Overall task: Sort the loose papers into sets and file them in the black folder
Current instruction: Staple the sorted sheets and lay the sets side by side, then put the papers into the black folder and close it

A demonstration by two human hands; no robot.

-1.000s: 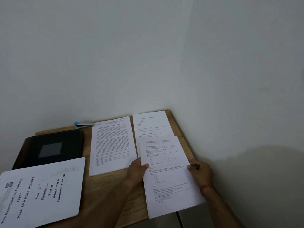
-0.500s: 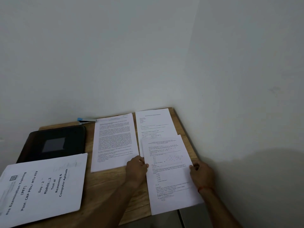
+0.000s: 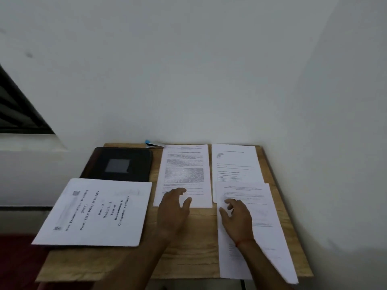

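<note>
My left grip [image 3: 176, 208] hangs spread over the white dense-printed sheet [image 3: 184, 168]. My right grip [image 3: 236, 220], loosely open, rests on the near white sheet [image 3: 266, 231] on the wooden counter [image 3: 192, 254]. The paper looks thin, limp and slippery, so I'd pinch an overhanging edge. The black rectangular folder [image 3: 119, 164] lies closed, far left.

L hand [image 3: 174, 208] palm down, fingers loosely spread and only slightly bent, thumb out to its right side; grips nothing. L forearm comes up from bottom centre, angled up-right, wrist about straight. R hand [image 3: 236, 218] also palm down, fingers bent a bit more at the knuckles, tips pointing up-left, thumb stuck out toward the L hand; nothing pinched or gripped. R forearm enters from bottom right, slanting up-left, w/ a thin red thread [image 3: 244, 241] round the wrist. The 2 hands sit side by side, near but apart, L a little further fwd. Both forearms bare.
</note>
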